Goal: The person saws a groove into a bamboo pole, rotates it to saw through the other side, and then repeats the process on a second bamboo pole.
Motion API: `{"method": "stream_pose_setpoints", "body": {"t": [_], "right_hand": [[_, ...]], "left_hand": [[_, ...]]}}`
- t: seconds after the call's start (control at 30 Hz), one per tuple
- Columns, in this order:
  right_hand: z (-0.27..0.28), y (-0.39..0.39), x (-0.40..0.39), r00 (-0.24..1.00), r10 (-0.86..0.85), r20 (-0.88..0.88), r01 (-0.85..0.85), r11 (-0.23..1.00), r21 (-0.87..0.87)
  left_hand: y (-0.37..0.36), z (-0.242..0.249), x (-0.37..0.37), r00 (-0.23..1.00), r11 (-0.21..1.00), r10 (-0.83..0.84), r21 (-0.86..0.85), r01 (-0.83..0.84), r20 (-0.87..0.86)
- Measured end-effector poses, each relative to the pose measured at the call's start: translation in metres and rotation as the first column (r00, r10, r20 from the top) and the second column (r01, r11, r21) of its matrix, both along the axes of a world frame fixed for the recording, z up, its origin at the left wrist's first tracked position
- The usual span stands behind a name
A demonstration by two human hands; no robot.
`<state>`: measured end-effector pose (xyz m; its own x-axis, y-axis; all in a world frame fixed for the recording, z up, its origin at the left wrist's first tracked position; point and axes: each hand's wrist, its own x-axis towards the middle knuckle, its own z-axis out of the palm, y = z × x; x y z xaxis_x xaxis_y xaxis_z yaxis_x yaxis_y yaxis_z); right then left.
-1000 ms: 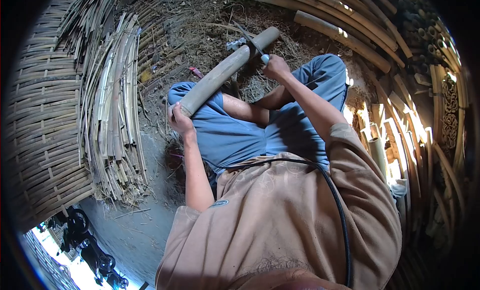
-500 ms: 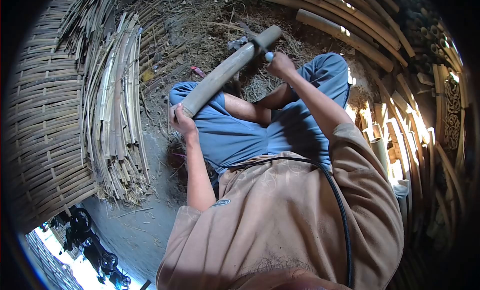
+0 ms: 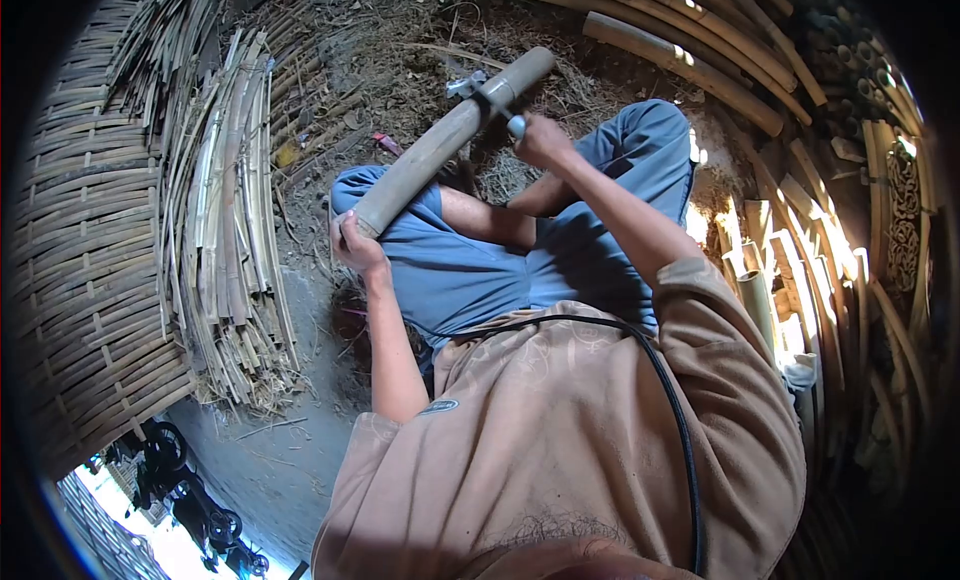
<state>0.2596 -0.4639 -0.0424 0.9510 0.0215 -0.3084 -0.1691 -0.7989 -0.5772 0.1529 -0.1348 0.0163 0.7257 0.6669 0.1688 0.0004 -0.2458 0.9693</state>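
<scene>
A thick bamboo pole (image 3: 432,152) lies slantwise over my crossed legs, its far end pointing up and right. My left hand (image 3: 360,248) is closed around its near end, by my left knee. In my right hand (image 3: 547,143) is a knife (image 3: 516,126) with a pale blue handle end, gripped in closed fingers. Its dark blade lies across the upper part of the pole, close to a joint ring; whether the edge bites in cannot be made out.
Bundled bamboo strips (image 3: 225,210) lie to the left, beside a woven bamboo panel (image 3: 90,230). Bamboo poles (image 3: 680,65) are stacked at the upper right, with split lengths (image 3: 790,250) on the right. Shavings (image 3: 350,50) litter the ground ahead. Motorcycles (image 3: 200,510) stand at the lower left.
My right hand and the knife have moved left and slightly down along the pole, toward me. The pole has shifted slightly left; my left hand still holds its near end.
</scene>
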Motion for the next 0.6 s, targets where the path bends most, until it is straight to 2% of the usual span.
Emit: {"method": "stream_pose_setpoints", "body": {"t": [0.1,0.17,0.27,0.4,0.43,0.47,0.53,0.6], "right_hand": [[0.008,0.000,-0.018,1.000,0.010,0.001,-0.010,1.000,0.004],[-0.012,-0.005,0.003,0.991,-0.132,-0.038,0.132,0.991,0.005],[-0.003,-0.006,0.023,0.950,-0.302,-0.081,0.302,0.953,-0.009],[0.017,0.004,0.009,0.966,-0.201,-0.160,0.204,0.979,0.000],[0.012,0.004,-0.004,0.990,-0.137,-0.041,0.137,0.991,0.008],[0.004,0.003,-0.013,0.997,-0.083,0.001,0.083,0.997,-0.004],[0.003,-0.001,-0.019,0.996,-0.085,-0.020,0.085,0.996,0.006],[0.002,-0.006,-0.010,0.985,-0.168,-0.033,0.169,0.986,0.002]], "left_hand": [[-0.004,0.001,0.001,1.000,1.000,0.013,-0.019,-0.014,-0.006],[-0.005,0.005,-0.001,1.000,1.000,0.019,-0.018,-0.020,-0.009],[0.001,-0.001,-0.002,1.000,1.000,0.003,0.030,-0.003,-0.005],[0.006,-0.009,0.000,0.999,0.999,-0.025,0.038,0.024,0.033],[0.005,-0.008,0.000,1.000,0.998,-0.010,0.067,0.009,0.011],[0.004,-0.008,0.000,1.000,0.998,-0.020,0.060,0.018,0.017],[0.003,-0.005,-0.001,0.999,0.998,-0.036,0.059,0.035,0.027],[0.001,-0.005,-0.001,0.999,0.997,-0.024,0.076,0.021,0.033]]}}
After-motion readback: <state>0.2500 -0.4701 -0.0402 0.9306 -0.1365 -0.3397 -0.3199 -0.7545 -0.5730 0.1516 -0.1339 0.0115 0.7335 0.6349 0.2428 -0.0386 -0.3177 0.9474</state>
